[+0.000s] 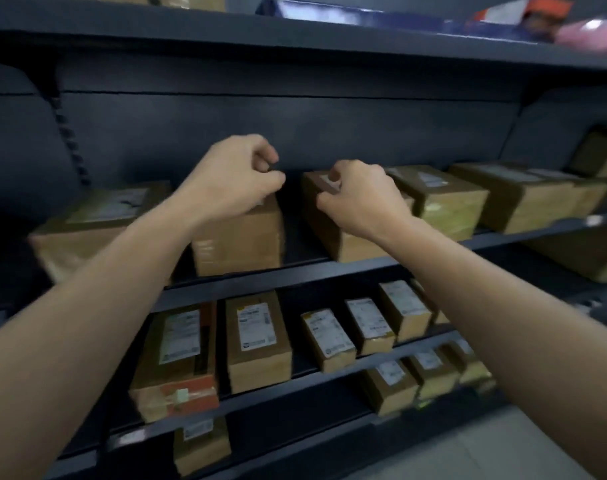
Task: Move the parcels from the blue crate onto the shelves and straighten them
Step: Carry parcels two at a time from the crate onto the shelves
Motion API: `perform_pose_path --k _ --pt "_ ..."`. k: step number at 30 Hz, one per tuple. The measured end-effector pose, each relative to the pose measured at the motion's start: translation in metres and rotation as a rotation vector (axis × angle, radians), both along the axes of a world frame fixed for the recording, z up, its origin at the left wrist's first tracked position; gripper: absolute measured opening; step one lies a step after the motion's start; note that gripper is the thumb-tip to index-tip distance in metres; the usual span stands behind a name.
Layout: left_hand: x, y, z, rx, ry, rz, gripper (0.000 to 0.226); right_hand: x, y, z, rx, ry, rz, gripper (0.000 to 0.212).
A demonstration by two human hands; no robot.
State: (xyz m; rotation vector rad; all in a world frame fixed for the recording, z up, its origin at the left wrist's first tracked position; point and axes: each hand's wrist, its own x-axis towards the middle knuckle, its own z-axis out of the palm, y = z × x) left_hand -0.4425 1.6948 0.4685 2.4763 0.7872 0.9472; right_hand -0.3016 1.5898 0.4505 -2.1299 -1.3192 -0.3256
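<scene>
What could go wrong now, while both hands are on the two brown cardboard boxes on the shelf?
1. The brown cardboard box under the left hand stands near the dark shelf edge; a pull could possibly tip it off.
2. The right hand rests on the neighbouring cardboard box; pushing it sideways may shove the next taped box.
</scene>
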Motion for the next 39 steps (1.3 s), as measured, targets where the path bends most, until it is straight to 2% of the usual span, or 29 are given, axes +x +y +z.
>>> perform_pose_path --k 3,6,10,14,18,24,31,39 --pt "0.062 -0.064 0.005 0.206 0.063 -0.141 0.027 0.038 -0.071 0.007 -0.109 -0.223 -0.139 0.024" --pt "0.13 -0.139 0.009 0.351 0.056 -0.276 0.027 0.084 -0.153 0.01 -0.194 -0.341 -0.283 0.014" --pt "0.222 -0.249 0.009 0.514 0.069 -0.432 0.027 0.146 -0.275 0.01 -0.217 -0.436 -0.498 0.014" --pt "0.293 -0.367 0.002 0.702 -0.034 -0.592 0.025 0.191 -0.401 0.005 -0.273 -0.494 -0.773 0.016" --pt "0.347 -0.486 0.003 0.79 -0.144 -0.821 0.027 0.207 -0.523 0.0 -0.33 -0.512 -1.026 0.015" --pt "0.397 -0.654 -0.008 0.734 -0.284 -1.218 0.028 0.198 -0.676 -0.012 -0.373 -0.401 -1.41 0.033" --pt "0.453 -0.813 -0.031 0.684 -0.397 -1.521 0.029 0.21 -0.813 -0.033 -0.465 -0.241 -1.788 0.026" --pt "0.542 -0.971 -0.03 0.522 -0.433 -1.796 0.028 0.276 -0.96 -0.03 -0.5 -0.179 -2.035 0.023"
